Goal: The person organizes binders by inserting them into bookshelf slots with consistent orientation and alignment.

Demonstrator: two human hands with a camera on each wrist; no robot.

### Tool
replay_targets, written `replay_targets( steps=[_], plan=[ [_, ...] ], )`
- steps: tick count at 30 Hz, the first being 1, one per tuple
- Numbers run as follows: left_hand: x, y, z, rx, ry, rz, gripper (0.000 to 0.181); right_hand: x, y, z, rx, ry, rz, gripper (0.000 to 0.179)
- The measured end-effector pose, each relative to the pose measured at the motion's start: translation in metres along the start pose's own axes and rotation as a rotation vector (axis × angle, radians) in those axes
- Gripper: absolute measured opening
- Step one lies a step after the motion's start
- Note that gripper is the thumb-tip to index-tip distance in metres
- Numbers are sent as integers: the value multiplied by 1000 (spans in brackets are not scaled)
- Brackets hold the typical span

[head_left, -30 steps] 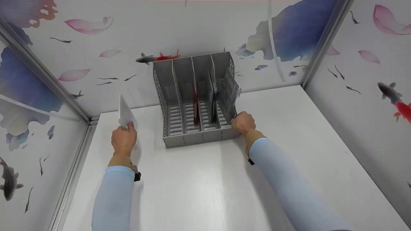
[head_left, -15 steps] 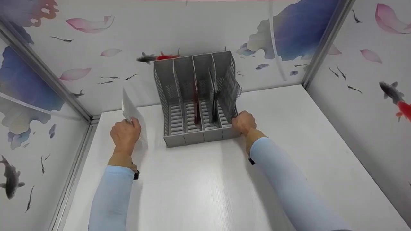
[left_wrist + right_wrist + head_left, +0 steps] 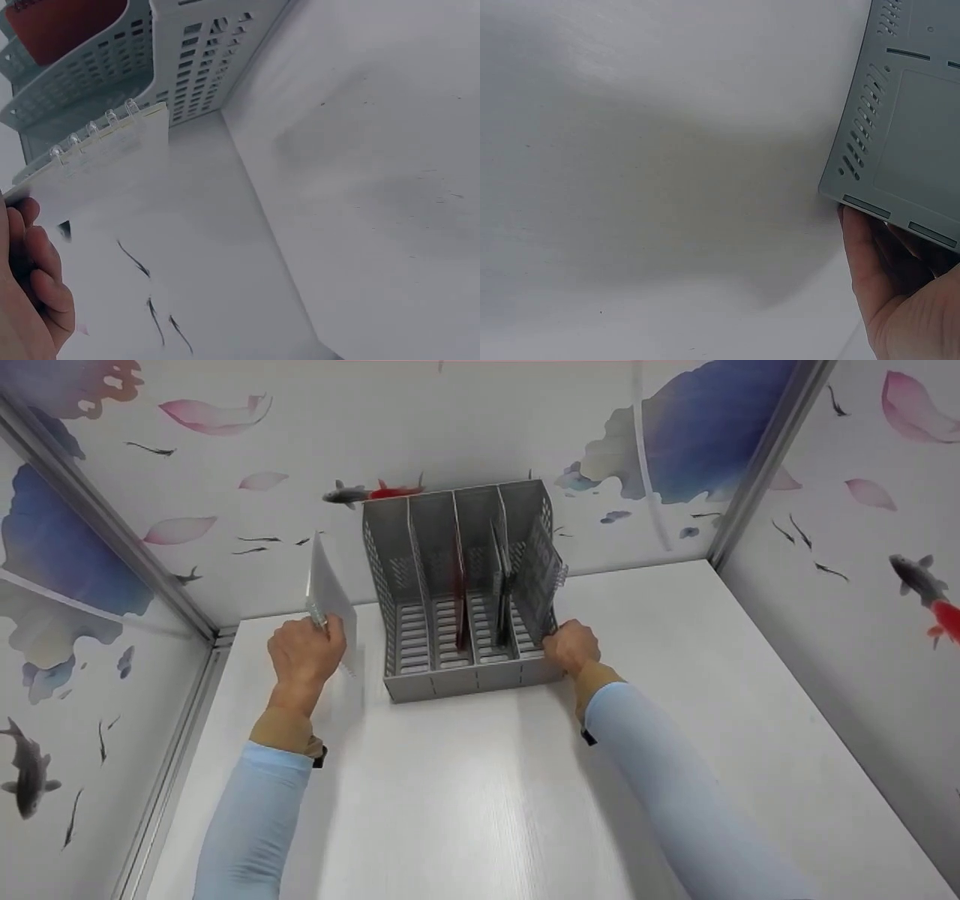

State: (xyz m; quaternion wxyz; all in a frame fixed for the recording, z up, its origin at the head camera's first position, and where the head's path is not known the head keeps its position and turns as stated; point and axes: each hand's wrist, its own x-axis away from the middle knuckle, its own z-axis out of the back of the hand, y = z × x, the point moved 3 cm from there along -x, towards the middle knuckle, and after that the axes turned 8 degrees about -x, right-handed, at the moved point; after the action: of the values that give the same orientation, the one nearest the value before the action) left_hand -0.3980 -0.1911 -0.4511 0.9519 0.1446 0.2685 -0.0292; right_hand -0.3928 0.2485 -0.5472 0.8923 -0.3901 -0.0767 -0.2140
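My left hand (image 3: 306, 652) grips a white loose-leaf notebook (image 3: 328, 585) by its near edge, holding it upright left of the grey file organizer (image 3: 472, 681). Clear binder rings (image 3: 93, 130) line one edge of the notebook (image 3: 120, 161) in the left wrist view. At the organizer's front right corner, my right hand (image 3: 571, 647) holds on, its fingers partly hidden. The right wrist view has that hand (image 3: 911, 307) against the slotted grey wall (image 3: 922, 142). A red notebook (image 3: 458, 611), a thin dark one (image 3: 498, 596) and a grey ring-bound one (image 3: 536, 577) stand in the organizer.
The organizer stands at the back of a white table (image 3: 450, 795), near the patterned back wall (image 3: 480, 427). Its leftmost compartment (image 3: 411, 637) shows a bare slotted floor. Patterned side walls (image 3: 862, 607) and metal corner posts (image 3: 765, 465) enclose the table.
My left hand has moved right and slightly forward with the white notebook, bringing it closer to the organizer's left side. My right hand stays at the corner.
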Motion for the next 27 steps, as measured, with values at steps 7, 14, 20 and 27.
replay_targets(
  steps=[7, 14, 20, 27],
  plan=[
    [-1, 24, 12, 38, 81, -91, 43, 1, 0, 0, 25, -4, 16, 45],
    [-1, 44, 17, 46, 87, -146, 41, 1, 0, 0, 29, -3, 3, 44],
    [3, 57, 18, 24, 65, -185, 40, 0, -1, 0, 11, -14, -33, 39],
    [5, 72, 14, 56, 24, -213, 40, 1, -1, 0, -1, -22, -43, 38]
  ],
)
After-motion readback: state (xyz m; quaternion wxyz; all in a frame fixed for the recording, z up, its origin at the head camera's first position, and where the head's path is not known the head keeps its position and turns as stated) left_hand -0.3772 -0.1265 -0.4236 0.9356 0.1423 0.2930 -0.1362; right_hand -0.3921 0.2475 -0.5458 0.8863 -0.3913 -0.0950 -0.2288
